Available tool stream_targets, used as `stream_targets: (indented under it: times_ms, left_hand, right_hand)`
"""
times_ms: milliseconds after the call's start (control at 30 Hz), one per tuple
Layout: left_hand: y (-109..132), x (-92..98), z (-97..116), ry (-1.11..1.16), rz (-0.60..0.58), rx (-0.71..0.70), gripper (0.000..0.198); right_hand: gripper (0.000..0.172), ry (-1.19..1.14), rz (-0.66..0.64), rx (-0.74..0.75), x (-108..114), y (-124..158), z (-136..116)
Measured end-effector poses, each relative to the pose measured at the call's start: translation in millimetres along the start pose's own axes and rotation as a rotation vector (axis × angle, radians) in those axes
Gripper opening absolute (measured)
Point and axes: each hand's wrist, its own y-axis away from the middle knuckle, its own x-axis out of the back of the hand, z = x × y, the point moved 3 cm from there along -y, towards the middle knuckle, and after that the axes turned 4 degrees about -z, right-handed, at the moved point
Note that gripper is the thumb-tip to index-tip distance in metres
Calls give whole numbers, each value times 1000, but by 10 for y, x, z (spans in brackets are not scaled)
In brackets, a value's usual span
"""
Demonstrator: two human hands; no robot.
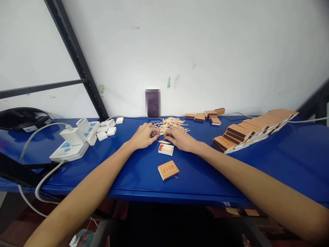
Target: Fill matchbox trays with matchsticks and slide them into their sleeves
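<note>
My left hand (pixel 142 136) and my right hand (pixel 179 138) rest on the blue table (pixel 282 161), fingers curled, meeting at the near edge of a pile of loose matches (pixel 171 123). Both hands pinch matches between the fingertips. Just below them lies an open white matchbox tray (pixel 166 149) with red-tipped matches in it. Nearer to me lies a brown matchbox sleeve (pixel 168 169), flat on the table.
A long row of stacked brown matchboxes (pixel 253 132) runs along the right. A few more boxes (pixel 208 116) lie at the back. White trays (pixel 109 127) and a power strip (pixel 73 142) with cables sit at the left. A dark phone (pixel 152 103) leans on the wall.
</note>
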Motion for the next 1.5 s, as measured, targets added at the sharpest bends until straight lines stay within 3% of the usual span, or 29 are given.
stream_targets:
  times_ms: [400, 533, 800, 1133, 1500]
  left_hand:
    - [-25, 7, -50, 41, 35, 58, 19]
    - [-22, 34, -8, 74, 72, 9, 19]
    - [-6, -3, 107, 105, -79, -111, 26]
    - [44, 56, 69, 86, -224, -102, 35]
    - [43, 78, 124, 38, -165, -144, 31]
  right_hand:
    - [20, 29, -41, -11, -11, -10, -10]
    - [24, -28, -52, 7, 50, 6, -22]
    - [20, -112, -56, 0, 216, 90, -89]
    - [24, -200, -112, -28, 174, 127, -71]
    - [28, -209, -92, -61, 159, 98, -60]
